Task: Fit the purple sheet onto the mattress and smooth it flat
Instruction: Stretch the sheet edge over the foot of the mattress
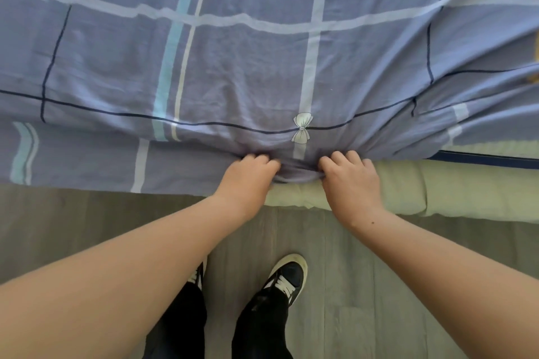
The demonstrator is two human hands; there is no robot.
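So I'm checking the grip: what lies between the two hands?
In the head view, only a bunched fold of the purple sheet lies between the left hand and right hand; both hands clutch it.

The pale green mattress (437, 192) is carrying the purple plaid sheet (248, 67), lying on grey wood-look floor (87, 218).

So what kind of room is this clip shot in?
Most likely a bedroom: a purple sheet lies over a pale mattress, both hands gripping the sheet's edge, with grey wood-look floor underfoot.
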